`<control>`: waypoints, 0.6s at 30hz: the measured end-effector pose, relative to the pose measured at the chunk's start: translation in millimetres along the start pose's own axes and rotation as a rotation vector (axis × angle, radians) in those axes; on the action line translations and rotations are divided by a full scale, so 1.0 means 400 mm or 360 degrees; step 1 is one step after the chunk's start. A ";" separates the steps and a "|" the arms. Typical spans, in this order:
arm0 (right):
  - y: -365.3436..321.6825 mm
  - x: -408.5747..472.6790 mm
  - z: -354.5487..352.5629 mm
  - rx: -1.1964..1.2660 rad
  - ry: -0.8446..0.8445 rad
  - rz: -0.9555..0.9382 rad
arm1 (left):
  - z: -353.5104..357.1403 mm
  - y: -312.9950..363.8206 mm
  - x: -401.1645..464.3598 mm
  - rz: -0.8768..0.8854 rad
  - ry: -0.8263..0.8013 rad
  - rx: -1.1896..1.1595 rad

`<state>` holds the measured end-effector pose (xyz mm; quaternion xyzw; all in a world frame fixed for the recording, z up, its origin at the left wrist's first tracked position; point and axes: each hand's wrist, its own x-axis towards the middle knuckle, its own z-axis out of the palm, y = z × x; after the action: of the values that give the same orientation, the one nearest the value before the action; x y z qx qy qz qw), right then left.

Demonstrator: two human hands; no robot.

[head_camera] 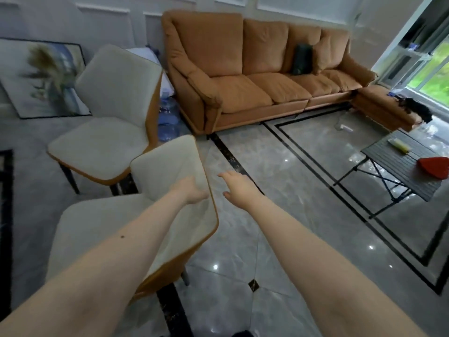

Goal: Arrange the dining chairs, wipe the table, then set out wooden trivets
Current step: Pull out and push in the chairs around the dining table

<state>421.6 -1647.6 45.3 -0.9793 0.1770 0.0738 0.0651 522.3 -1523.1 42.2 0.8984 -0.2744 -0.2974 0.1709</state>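
Two cream dining chairs with orange backs stand on the left. The near chair [170, 166] has its backrest toward me. My left hand [192, 190] grips the right edge of that backrest, fingers hidden behind it. My right hand [237, 187] hovers beside the chair over the floor, fingers relaxed, holding nothing. The far chair [109, 98] stands behind it, facing left. A low dark folding table [398, 166] stands at the right.
An orange sofa [255, 69] runs along the back wall. A framed picture [41, 79] leans at the left. Water bottles [167, 117] sit between chair and sofa. A red cloth [435, 167] and a yellow item [399, 145] lie on the folding table. Glossy grey floor lies ahead.
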 end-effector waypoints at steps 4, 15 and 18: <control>0.039 0.170 -0.004 -0.0081 0.0004 -0.0263 | -0.005 0.016 0.063 -0.0145 -0.0129 -0.0165; 0.100 0.459 -0.019 -0.0422 -0.0111 -0.1407 | 0.070 0.096 0.160 -0.0878 -0.0040 -0.0480; 0.085 0.497 -0.007 -0.0466 -0.0206 -0.1588 | 0.076 0.118 0.146 -0.1051 -0.0087 -0.0541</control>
<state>593.8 -1746.6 11.4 -0.9368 -0.3276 0.1180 -0.0346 524.2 -1599.3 15.5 0.8890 0.0790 -0.4018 0.2050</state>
